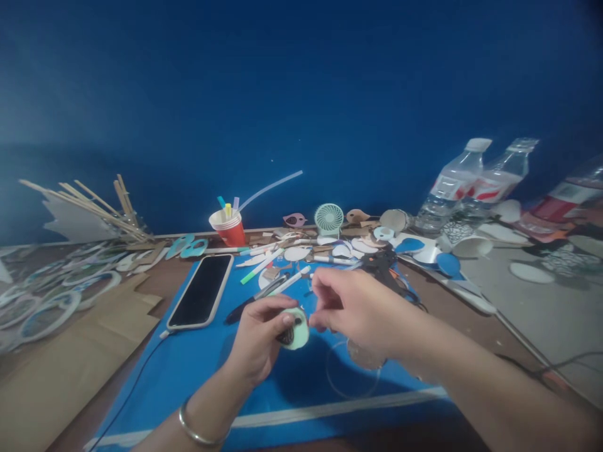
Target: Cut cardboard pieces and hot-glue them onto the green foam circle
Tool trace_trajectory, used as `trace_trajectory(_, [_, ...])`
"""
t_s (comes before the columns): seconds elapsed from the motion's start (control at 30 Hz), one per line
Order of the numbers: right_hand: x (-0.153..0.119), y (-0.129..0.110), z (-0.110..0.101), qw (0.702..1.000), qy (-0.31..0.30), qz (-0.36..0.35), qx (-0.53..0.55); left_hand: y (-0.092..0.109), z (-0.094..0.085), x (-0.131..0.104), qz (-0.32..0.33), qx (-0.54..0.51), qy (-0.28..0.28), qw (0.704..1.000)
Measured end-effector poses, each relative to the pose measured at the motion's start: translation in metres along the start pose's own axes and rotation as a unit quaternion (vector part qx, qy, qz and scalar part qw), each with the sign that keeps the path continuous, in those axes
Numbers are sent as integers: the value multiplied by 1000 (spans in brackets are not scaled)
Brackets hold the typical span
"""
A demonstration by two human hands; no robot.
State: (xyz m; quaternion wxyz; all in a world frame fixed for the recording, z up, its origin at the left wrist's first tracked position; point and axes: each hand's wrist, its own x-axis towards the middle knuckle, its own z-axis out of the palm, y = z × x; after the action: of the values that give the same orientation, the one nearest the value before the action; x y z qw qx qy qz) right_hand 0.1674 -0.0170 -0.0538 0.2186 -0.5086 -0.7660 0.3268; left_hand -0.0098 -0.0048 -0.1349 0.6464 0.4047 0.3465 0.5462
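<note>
My left hand (pixel 261 336) is closed around a pale green bird cutout (pixel 300 336) with a dark eye spot and a dark patterned patch, partly covered by my thumb. Right beside the cutout, my right hand (pixel 336 301) has thumb and forefinger bent together in a pinch; whatever lies between the fingertips is too small to make out. Under my right wrist, a round brown piece (pixel 365 355) shows in part on the blue mat (pixel 202 383). A thin, clear loop of line (pixel 332 380) lies beside it.
A phone (pixel 202 292) on a cable lies at left of the mat. Behind are markers (pixel 261 267), a red paper cup (pixel 230 229), a small fan (pixel 328 220), and a pink bird cutout (pixel 294 220). Plastic bottles (pixel 455 182) stand at right; white rings (pixel 51 314) lie at left.
</note>
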Motion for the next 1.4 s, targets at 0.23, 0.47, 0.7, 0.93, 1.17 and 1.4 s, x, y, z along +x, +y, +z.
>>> trace_trajectory(0.23, [-2,-2,0,999,0,-3,-43,0,-1,-1,7,13,-6,1000])
trace_trajectory(0.47, [0,-5,-3,1000,12,5,11,2,1,0,13,4,36,999])
trace_trajectory(0.7, [2,2,1,999,-25,-1,-26,3,4,0,33,20,66,997])
trace_trajectory(0.93, [6,12,10,999,-25,-27,-27,1,1,0,43,57,56,996])
trace_trajectory(1.17, [8,15,8,998,-40,-36,-17,1,1,-2,54,79,40,995])
trace_trajectory(1.4, [7,11,6,998,-45,-28,-24,2,2,-1,49,92,51,993])
